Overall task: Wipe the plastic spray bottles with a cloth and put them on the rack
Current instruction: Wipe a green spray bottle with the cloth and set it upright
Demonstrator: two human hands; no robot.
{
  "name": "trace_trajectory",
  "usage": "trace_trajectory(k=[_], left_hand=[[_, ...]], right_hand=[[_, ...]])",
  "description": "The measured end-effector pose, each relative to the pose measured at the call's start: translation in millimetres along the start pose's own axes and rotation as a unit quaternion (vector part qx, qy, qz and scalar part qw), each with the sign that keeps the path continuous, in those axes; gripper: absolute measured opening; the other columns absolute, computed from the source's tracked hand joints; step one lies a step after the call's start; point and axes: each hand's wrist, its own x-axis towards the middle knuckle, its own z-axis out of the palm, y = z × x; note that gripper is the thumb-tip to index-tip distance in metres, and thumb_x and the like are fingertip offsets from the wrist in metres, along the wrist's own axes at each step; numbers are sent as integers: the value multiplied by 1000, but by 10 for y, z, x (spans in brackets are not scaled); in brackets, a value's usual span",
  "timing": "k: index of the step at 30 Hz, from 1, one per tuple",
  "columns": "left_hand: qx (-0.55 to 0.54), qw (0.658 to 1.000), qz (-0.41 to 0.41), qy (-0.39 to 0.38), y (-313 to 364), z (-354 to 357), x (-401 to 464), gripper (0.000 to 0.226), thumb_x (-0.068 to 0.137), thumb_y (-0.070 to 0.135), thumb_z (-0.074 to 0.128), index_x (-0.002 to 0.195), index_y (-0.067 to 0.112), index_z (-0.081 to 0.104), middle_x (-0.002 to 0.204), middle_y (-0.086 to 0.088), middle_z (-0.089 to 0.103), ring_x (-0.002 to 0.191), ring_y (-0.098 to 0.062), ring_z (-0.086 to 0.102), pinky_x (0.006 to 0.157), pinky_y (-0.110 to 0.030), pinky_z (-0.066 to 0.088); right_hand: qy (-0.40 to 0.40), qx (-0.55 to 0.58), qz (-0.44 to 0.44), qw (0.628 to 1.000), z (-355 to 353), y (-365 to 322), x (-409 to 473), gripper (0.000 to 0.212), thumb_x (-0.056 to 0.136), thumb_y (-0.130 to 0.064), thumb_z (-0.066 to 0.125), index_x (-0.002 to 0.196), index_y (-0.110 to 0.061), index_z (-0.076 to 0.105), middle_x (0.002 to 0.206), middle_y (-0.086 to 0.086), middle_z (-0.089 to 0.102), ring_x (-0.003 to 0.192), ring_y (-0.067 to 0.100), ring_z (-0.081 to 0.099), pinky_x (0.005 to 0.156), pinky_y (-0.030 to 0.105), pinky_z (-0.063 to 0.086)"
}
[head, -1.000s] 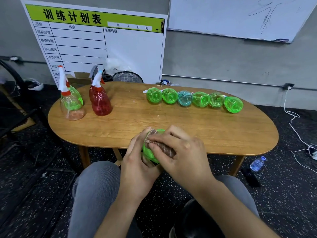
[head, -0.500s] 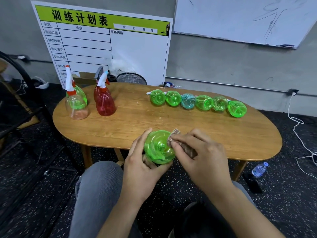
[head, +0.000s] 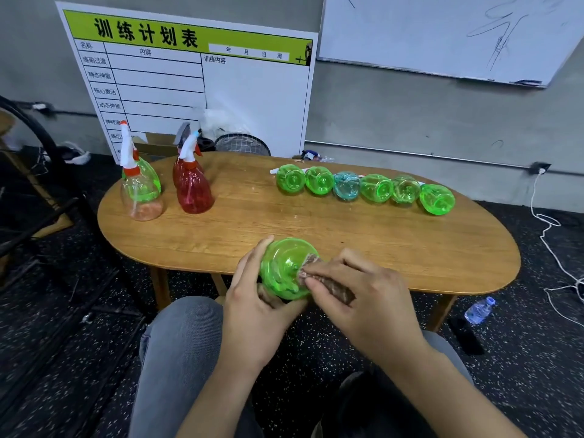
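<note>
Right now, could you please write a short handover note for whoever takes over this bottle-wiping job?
Left hand grips a green plastic spray bottle at the near edge of the oval wooden table.
Right hand presses a brownish cloth on it.
Six bottles lie in a row at the far right; several bottles stand upright far left.
No rack in view.
Left: finish wiping, then place bottles.

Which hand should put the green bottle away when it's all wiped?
Probably the left hand. It already grips the green bottle, while the right hand is busy pinching the cloth against it. No rack shows in this view, so reach to it cannot be judged.
</note>
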Motion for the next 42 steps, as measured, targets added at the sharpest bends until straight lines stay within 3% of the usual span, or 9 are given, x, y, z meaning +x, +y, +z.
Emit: trace_trajectory(k=[4, 8, 15, 20, 29, 32, 35, 42], left_hand=[[5, 1000, 3, -18, 22, 48, -39, 102, 66, 48, 97, 153, 50, 45, 140, 31, 50, 118, -16, 67, 94, -45, 62], [10, 1000, 10, -25, 33, 99, -75, 103, 68, 38, 99, 155, 47, 44, 145, 28, 50, 126, -15, 64, 99, -44, 60], [-15, 1000, 6, -18, -18, 29, -32, 96, 73, 21, 92, 152, 50, 47, 142, 26, 53, 115, -20, 70, 93, -48, 63], [-32, 999, -7, -9, 51, 29, -29, 99, 66, 51, 96, 152, 49, 47, 142, 28, 53, 121, -19, 68, 96, -48, 61], [-23, 999, -6, -25, 61, 23, -50, 101, 70, 21, 97, 152, 52, 46, 139, 26, 55, 106, -15, 72, 86, -40, 64], [-45, 999, -16, -22, 119, 11, -53, 99, 69, 24, 99, 152, 47, 49, 140, 21, 55, 89, -3, 73, 74, -24, 61], [-65, 997, -17, -24, 160, 30, -63, 100, 69, 26, 99, 152, 48, 47, 142, 23, 51, 93, 4, 71, 71, -15, 57], [-154, 986, -24, -66, 80, 75, -57, 107, 75, 7, 95, 151, 59, 42, 156, 16, 39, 113, -12, 73, 86, -26, 62]], right_hand=[[29, -30, 21, 999, -75, 65, 83, 20, 99, -43, 68, 111, -32, 80, 93, -18, 66, 65, 2, 62, 45, 27, 50], [38, -28, 15, 999, -35, 5, 165, 22, 98, -43, 68, 112, -31, 80, 94, -17, 65, 68, 2, 63, 47, 26, 52], [-8, 11, -37, 999, 77, -49, 54, 22, 99, -42, 68, 114, -31, 80, 93, -14, 65, 68, 4, 62, 50, 29, 51], [15, 1, -4, 1000, -28, 42, 48, 23, 99, -44, 66, 112, -31, 80, 93, -16, 66, 66, 3, 63, 48, 30, 52], [30, 7, -15, 999, 41, -38, 97, 23, 98, -43, 68, 112, -29, 80, 95, -17, 65, 68, 3, 63, 49, 27, 53], [55, 68, 30, 996, 46, -29, 84, 22, 98, -40, 70, 114, -29, 80, 96, -20, 65, 75, 3, 66, 56, 27, 56], [79, 110, 91, 987, 22, 10, 103, 23, 94, -36, 73, 114, -26, 80, 95, -17, 67, 82, 5, 69, 63, 22, 58], [67, 175, 162, 969, 39, 114, 149, 14, 91, -24, 80, 104, -29, 82, 93, -15, 73, 95, 4, 70, 84, 20, 54]])
